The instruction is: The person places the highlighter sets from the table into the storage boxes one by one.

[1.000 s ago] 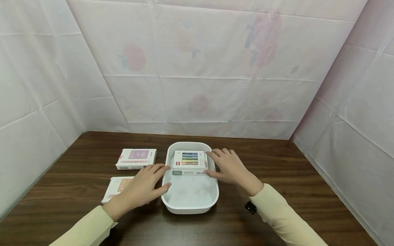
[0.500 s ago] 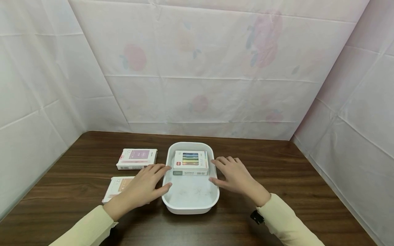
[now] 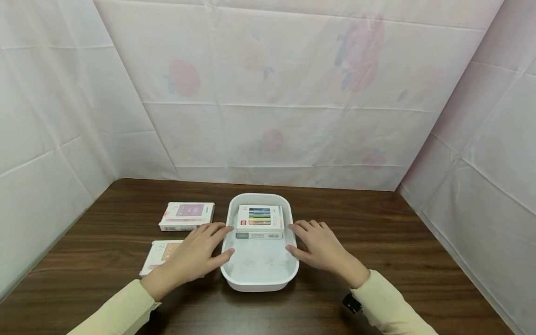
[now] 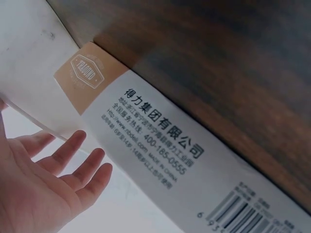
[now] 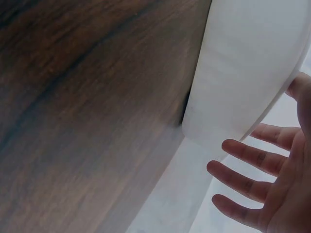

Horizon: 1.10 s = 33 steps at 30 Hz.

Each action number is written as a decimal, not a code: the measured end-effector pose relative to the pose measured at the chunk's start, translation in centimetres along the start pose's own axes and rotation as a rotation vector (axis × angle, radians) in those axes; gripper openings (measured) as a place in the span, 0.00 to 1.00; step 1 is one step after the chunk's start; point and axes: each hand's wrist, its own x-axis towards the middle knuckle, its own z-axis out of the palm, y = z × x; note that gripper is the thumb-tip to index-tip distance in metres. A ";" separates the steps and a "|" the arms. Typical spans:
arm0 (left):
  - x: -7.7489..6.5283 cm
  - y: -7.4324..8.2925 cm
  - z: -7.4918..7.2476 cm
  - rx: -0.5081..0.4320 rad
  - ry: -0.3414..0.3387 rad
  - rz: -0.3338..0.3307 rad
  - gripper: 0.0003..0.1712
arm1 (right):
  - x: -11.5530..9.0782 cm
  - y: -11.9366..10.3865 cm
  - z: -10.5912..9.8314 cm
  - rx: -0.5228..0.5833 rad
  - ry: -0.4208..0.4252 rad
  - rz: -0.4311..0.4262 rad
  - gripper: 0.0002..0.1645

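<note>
Right grip (image 3: 320,246) has drawn back from box (image 3: 259,222) to right rim of tray (image 3: 259,267); left grip (image 3: 197,253) unmoved at left rim. Both spread. Box lies in tray, lower centre of frame.

The lower part of the head view is filled by a dark brown, wood-grained table (image 3: 398,242). A white tray (image 3: 259,267) with rounded corners is set on it at lower centre. At lower left, a purple-panelled box (image 3: 187,215) is laid flat; nearer the bottom edge, an orange-panelled box (image 3: 158,256) is laid, partly hidden.
</note>
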 end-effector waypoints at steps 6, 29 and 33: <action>-0.1 0.0 -0.2 0.013 -0.032 0.000 0.29 | -0.1 0.0 0.3 0.021 0.000 0.005 0.30; -0.7 -2.4 -2.1 0.066 0.007 -0.029 0.25 | -0.1 0.0 0.7 0.073 0.020 0.008 0.28; -1.2 -3.4 -2.2 0.107 0.008 -0.017 0.25 | -0.1 0.0 0.7 0.078 0.022 0.009 0.28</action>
